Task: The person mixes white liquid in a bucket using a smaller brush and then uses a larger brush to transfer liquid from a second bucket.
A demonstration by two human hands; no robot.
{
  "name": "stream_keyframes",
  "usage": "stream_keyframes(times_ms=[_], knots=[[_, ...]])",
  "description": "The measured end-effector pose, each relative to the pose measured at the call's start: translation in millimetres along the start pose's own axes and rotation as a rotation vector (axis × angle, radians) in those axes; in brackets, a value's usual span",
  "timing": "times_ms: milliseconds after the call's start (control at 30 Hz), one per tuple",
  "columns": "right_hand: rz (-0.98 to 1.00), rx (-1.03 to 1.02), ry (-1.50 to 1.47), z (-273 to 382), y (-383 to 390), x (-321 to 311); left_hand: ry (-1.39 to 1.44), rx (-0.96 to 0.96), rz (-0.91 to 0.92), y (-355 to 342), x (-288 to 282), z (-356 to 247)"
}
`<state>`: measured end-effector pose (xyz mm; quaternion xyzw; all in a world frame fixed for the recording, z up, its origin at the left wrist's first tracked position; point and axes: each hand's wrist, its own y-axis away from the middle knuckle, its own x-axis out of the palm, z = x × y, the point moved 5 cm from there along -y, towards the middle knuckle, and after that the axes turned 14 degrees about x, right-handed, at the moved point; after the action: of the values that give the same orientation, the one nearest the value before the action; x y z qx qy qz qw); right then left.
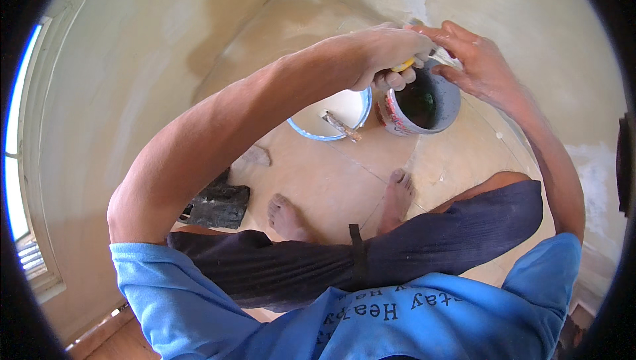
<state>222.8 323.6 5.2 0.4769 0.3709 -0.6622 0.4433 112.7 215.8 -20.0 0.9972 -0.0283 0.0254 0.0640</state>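
Over the two buckets, my left hand (397,58) is closed around a small yellow-handled tool (403,65). Its far end looks pale, like a brush's bristles, but the fingers partly hide it. My right hand (480,62) meets it from the right, thumb and fingers bent around that pale end. Pale dust or paint coats the left fingers. Below the hands stands a grey-white bucket (452,102) with dark liquid inside. Just left of it is a blue-rimmed bucket (318,137) of white paint, with a paint-smeared brush (342,126) leaning over its near edge.
My bare feet (286,217) rest on the tiled floor (344,191) just short of the buckets. A crumpled black bag or cloth (218,204) lies to the left, with a greyish piece (257,155) beyond it. Pale walls (523,2) meet ahead; a window (26,128) is at far left.
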Motion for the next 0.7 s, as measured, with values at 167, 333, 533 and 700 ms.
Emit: stream_keyframes(times_ms=[167, 333, 533, 700], knots=[[-0.013, -0.011, 0.070, -18.6, -1.3, 8.8, -0.173, -0.098, 0.168, -22.4, 6.7, -4.3], [0.075, 0.202, 0.127, -26.6, -17.6, 3.9, -1.813, 0.423, 0.355, -9.3, -109.5, 55.8], [-0.033, 0.280, 0.217, -30.5, -22.9, -3.8, -0.360, 0.202, -0.200, 45.8, -159.5, 169.5], [-0.010, 0.448, -0.072, -43.5, -9.8, 2.2, -0.124, -0.018, -0.163, 35.4, -169.9, 212.3]])
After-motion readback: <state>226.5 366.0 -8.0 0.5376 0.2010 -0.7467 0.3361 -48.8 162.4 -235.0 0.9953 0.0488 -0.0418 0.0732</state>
